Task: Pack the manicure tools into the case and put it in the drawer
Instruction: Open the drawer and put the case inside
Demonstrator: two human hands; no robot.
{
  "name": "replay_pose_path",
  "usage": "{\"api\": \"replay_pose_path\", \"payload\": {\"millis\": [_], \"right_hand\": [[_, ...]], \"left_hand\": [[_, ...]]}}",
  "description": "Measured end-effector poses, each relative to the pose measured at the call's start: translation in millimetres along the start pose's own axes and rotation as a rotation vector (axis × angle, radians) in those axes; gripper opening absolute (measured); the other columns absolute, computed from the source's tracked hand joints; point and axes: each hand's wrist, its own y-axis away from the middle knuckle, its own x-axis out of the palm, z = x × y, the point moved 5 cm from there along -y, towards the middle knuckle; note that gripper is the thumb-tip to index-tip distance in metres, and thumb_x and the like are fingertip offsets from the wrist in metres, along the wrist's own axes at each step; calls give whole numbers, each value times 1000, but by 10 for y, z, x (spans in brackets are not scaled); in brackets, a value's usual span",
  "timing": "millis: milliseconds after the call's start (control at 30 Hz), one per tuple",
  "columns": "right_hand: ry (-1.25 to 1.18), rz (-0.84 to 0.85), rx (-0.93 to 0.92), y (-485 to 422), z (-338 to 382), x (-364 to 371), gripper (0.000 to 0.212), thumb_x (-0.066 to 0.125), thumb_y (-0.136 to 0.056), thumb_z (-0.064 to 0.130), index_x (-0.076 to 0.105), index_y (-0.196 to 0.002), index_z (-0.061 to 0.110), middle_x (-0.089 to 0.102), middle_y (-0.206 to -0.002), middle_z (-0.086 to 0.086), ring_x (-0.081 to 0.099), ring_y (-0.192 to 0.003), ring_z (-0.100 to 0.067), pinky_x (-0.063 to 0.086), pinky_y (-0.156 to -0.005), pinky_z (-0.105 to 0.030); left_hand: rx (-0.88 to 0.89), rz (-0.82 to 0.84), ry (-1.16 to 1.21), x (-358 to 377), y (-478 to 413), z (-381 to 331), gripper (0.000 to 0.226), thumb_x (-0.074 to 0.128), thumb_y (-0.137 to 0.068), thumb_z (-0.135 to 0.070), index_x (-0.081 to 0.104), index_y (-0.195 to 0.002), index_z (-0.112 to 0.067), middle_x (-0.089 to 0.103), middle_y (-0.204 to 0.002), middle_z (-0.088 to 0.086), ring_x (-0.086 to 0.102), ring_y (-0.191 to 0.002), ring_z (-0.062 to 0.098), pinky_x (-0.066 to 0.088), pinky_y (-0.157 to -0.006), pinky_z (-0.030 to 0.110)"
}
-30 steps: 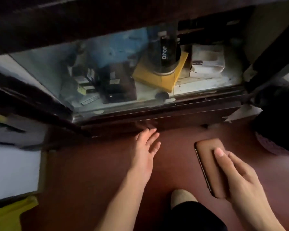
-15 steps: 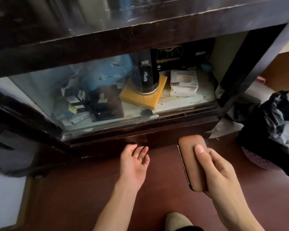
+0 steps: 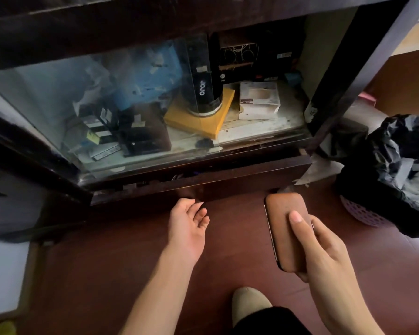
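Note:
My right hand point(image 3: 324, 257) grips the closed brown leather manicure case point(image 3: 286, 221), thumb on top and fingers underneath, just above the red-brown floor. The dark wooden drawer point(image 3: 240, 175) runs along the bottom of the cabinet, and a narrow gap shows along its top edge. My left hand point(image 3: 188, 221) is turned palm up just below the drawer front. Its fingers are loosely curled and hold nothing, with the fingertips close to the lower edge.
Above the drawer, a glass-fronted shelf point(image 3: 121, 131) holds a black cylinder on a yellow box point(image 3: 203, 117), a white carton point(image 3: 259, 100) and small dark boxes. A black bag over a purple basket point(image 3: 394, 175) sits at right. My foot point(image 3: 249, 303) is below.
My left hand has turned palm up and dropped under the drawer front. A narrow gap now shows above the drawer. My right hand has brought the case nearer the cabinet.

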Motion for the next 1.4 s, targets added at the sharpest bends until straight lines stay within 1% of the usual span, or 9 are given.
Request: {"api": "replay_pose_path", "payload": {"millis": [200,433,533,633,767,867,1067,1200,1400], "right_hand": [[72,24,-60,17,109,-63,41,63,-87,67,72,-79,28,48,-57,13,45,-48,-3,37,-40,-15],[191,158,-227,-86,410,44,41,70,-89,66,72,-92,25,58,-55,6,49,-45,-6,41,-41,-16],[311,268,-326,-259,651,190,33,70,-88,60,70,-93,27,69,-59,9,56,-47,2,43,-46,-11],[456,453,-395,-511,819,465,23,66,-92,50,72,-97,29,74,-74,12,65,-59,3,46,-55,-7],[639,643,-393,-825,746,836,18,62,-102,43,73,-104,30,74,-93,9,69,-84,-4,51,-73,-16],[795,727,-375,-954,579,1004,22,58,-106,44,74,-114,30,74,-101,12,68,-95,-4,50,-84,-21],[988,778,-339,-1008,389,1164,21,64,-104,45,76,-116,33,72,-109,12,64,-99,-2,47,-84,-22],[976,746,-323,-1009,364,1246,13,73,-99,39,76,-112,37,71,-96,15,65,-91,0,49,-80,-19],[1014,670,-389,-951,377,1280,10,76,-97,39,78,-106,36,73,-97,11,68,-92,-10,57,-88,-39]], "left_hand": [[-30,-51,16,-174,235,217,16,49,-100,-13,61,-90,-13,63,-93,4,56,-81,16,44,-76,28],[-95,-49,76,-372,553,430,22,44,-99,-6,61,-85,-8,69,-93,13,66,-96,25,49,-91,35],[-106,-56,84,-383,588,439,22,43,-100,-5,62,-89,-6,68,-98,16,66,-97,26,44,-99,38],[-117,-59,122,-378,606,447,21,43,-100,-6,63,-95,-5,66,-104,17,65,-98,27,44,-100,39],[-156,-13,194,-444,682,444,23,47,-99,-17,66,-99,-3,70,-114,18,68,-107,31,50,-93,38],[-220,-8,272,-615,759,354,43,52,-98,-35,63,-121,0,71,-125,23,67,-115,41,49,-100,46],[-151,-28,391,-1035,796,16,85,62,-78,-67,58,-130,-1,71,-118,32,69,-113,46,51,-89,51],[-110,-7,371,-1123,774,-71,87,61,-76,-67,56,-133,-1,70,-120,34,73,-105,46,51,-91,49],[-115,7,358,-1194,761,-102,87,62,-77,-67,57,-135,-2,69,-124,34,72,-108,46,50,-92,49]]}}
